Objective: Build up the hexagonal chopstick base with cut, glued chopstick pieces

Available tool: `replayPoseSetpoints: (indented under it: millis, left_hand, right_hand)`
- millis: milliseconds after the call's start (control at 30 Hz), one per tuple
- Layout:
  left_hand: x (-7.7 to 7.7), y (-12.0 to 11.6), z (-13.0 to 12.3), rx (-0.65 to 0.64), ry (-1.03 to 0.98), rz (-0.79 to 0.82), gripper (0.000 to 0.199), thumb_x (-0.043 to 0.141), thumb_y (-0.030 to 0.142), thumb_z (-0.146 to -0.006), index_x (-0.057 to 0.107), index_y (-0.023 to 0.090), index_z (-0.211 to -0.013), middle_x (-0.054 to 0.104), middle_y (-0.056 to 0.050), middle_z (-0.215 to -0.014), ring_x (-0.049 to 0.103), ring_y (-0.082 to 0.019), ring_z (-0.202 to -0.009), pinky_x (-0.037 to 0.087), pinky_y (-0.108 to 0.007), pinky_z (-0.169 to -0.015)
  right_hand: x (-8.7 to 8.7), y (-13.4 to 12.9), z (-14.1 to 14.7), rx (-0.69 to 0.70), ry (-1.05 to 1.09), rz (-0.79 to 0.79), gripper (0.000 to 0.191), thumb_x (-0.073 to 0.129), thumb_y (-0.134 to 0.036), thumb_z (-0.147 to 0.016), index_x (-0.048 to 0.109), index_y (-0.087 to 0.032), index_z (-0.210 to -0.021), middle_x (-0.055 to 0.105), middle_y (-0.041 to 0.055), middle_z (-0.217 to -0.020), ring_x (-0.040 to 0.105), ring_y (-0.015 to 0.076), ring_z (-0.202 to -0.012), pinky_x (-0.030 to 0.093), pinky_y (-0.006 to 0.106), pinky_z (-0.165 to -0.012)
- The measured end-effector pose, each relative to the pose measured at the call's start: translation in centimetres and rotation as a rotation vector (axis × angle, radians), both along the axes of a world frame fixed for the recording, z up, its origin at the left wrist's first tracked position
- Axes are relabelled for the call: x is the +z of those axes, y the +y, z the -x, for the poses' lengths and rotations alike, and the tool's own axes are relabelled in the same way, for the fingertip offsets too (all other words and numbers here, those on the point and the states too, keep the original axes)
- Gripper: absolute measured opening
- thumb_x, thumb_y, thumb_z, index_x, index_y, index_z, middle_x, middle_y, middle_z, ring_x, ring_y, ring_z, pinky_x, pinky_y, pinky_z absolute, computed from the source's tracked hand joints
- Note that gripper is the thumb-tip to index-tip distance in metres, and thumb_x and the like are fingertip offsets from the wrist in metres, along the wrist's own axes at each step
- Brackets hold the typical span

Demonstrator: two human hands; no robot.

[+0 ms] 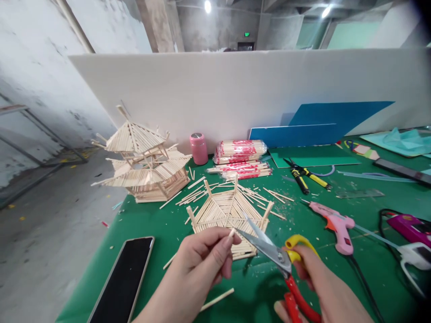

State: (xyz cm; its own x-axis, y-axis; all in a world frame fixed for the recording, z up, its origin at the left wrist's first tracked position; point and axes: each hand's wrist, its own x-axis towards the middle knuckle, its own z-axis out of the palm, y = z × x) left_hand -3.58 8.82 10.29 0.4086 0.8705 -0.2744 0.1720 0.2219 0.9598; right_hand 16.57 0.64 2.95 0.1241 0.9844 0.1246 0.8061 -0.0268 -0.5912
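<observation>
My left hand point(205, 260) pinches a short wooden stick point(231, 232) between thumb and fingertips, with its end poking up. In my right hand point(316, 278) is a pair of scissors point(278, 256) with one yellow and one red handle. The blades are apart, and their tips are close to the stick's end. Just beyond my hands lies a partly built stick frame point(218, 211) with several upright posts, half covered by my left hand and the scissors. A loose stick point(218, 299) rests on the green tabletop below my left hand.
A stick pagoda model point(144, 166) stands at the left back. Nearby are a pink jar point(199, 149), bagged sticks point(239, 151) and loose sticks point(251, 195). To the right lie pliers point(299, 175) and a pink glue gun point(336, 224) with its cord. A phone point(123, 280) lies front left.
</observation>
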Motion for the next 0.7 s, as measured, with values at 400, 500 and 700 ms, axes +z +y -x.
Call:
replayPoseSetpoints:
  millis: [400, 500, 700]
  left_hand:
    - [-2.5, -1.8, -1.1, -0.032, -0.115, -0.040, 0.021, 0.049, 0.030, -0.081, 0.056, 0.016, -0.066, 0.039, 0.006, -0.048, 0.032, -0.007, -0.047, 0.024, -0.018, -0.046]
    - [-2.5, -1.8, -1.2, -0.058, -0.104, -0.067, 0.030, 0.047, 0.027, -0.082, 0.048, 0.016, -0.054, 0.037, 0.006, -0.049, 0.030, -0.007, -0.047, 0.025, -0.018, -0.047]
    - [-2.9, -1.6, -0.7, -0.099, -0.062, -0.110, 0.029, 0.045, 0.026, -0.084, 0.050, 0.016, -0.057, 0.038, 0.005, -0.049, 0.032, -0.008, -0.048, 0.026, -0.018, -0.047]
  right_hand:
    - [1.3, -0.9, 0.3, 0.180, -0.246, -0.014, 0.047, 0.060, -0.038, -0.067, 0.036, -0.017, -0.102, 0.061, 0.0043, -0.070, 0.064, 0.0187, -0.059, 0.053, 0.025, -0.047]
    - [1.8, -0.8, 0.4, 0.158, -0.218, 0.062, 0.044, 0.059, -0.038, -0.068, 0.038, -0.018, -0.101, 0.062, 0.0055, -0.075, 0.064, 0.0194, -0.064, 0.054, 0.027, -0.051]
    - [1.6, -0.9, 0.2, 0.140, -0.166, 0.156, 0.046, 0.058, -0.040, -0.068, 0.040, -0.017, -0.104, 0.063, 0.0077, -0.084, 0.064, 0.0199, -0.072, 0.055, 0.028, -0.058]
